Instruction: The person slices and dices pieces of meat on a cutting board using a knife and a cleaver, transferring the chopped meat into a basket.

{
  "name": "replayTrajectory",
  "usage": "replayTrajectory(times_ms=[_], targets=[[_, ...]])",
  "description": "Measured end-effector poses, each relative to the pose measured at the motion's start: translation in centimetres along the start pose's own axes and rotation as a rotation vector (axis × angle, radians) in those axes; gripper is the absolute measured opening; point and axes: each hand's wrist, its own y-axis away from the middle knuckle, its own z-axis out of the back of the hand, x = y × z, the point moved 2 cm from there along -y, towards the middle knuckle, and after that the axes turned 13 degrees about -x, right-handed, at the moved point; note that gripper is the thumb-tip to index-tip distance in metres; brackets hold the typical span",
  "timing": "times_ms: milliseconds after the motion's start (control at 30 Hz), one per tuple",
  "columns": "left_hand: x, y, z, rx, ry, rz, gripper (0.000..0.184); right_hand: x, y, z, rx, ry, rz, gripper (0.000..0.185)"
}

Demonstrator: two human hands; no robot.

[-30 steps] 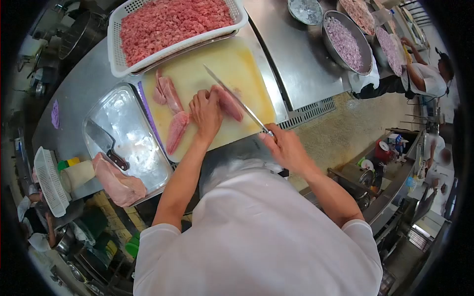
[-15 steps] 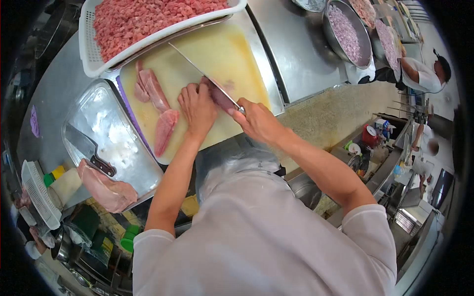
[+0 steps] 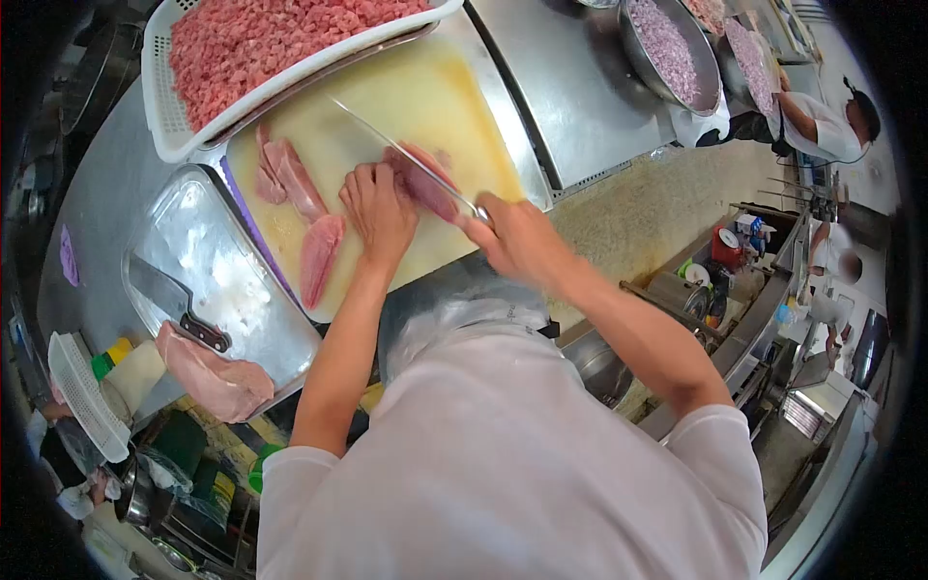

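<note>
Right hand (image 3: 522, 242): fingers wrapped round the knife (image 3: 406, 154), and it has come in close to the left hand (image 3: 382, 217); a second ago the two stood wider apart;
Left hand: fingers bent, tips down at the edge of the meat piece (image 3: 428, 190); steadying it, I'd say; whether they pinch it I cannot tell;
Meat piece: right there between the two sets of fingers, on the cutting board (image 3: 464, 97); the blade, along its right edge a second ago, now runs over its middle, flesh showing either side;
Slicing: mid-stroke, by my reading; little shift in the last half second;
Strips (image 3: 295, 179) and red slab (image 3: 321, 259): left of the left fingers, lying free on the board;
Tray (image 3: 256, 309): farther left again; second knife (image 3: 164, 290) on it, pale slab (image 3: 213, 375) over its near edge;
Basket (image 3: 158, 82): beyond the left fingers, heaped with chopped meat (image 3: 280, 43), its top cut off by the view;
Hard to see: most of the knife's handle, lost inside blurred right fingers; left thumb, out of sight; cutting edge and depth of cut, impossible to judge
</note>
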Motion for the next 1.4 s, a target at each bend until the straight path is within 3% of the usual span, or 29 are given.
replayTrajectory(times_ms=[67,233,333,400,533,633,833,1067,1133,1400], targets=[[-0.3,0.0,0.7,0.026,0.033,0.024,0.019,0.5,2.5,0.9,0.051,0.004,-0.044,0.036],[-0.6,-0.2,0.8,0.037,0.012,0.016,0.023,0.4,2.1,1.1,0.152,0.026,-0.142,0.035],[0.0,-0.8,0.8,0.045,0.029,0.028,0.024,-0.5,-1.4,-2.8,0.070,-0.124,0.006,0.034],[-0.1,-0.5,0.9,0.061,0.043,0.039,0.024,-0.8,-2.8,-5.3,0.030,-0.062,0.033,0.035],[0.2,-0.4,0.9,0.050,0.018,0.022,0.025,-0.2,-2.6,-4.0,0.006,-0.008,0.023,0.036],[-0.1,-0.4,0.9,0.038,0.019,0.023,0.024,-0.7,1.9,-1.3,0.112,-0.054,-0.080,0.037],[0.4,-0.2,1.1,-0.028,0.100,0.010,0.024,-1.7,-1.5,-4.7,-0.086,-0.040,0.077,0.040],[1.0,0.3,0.7,-0.016,0.105,0.037,0.024,1.8,2.6,0.5,0.132,0.029,-0.104,0.042],[0.5,-0.2,1.1,-0.023,0.129,0.052,0.016,1.1,2.2,0.0,0.170,0.039,-0.120,0.041],[0.5,-0.9,1.5,0.015,0.162,0.047,0.016,-0.6,-3.5,-5.4,0.052,-0.033,0.001,0.034]])
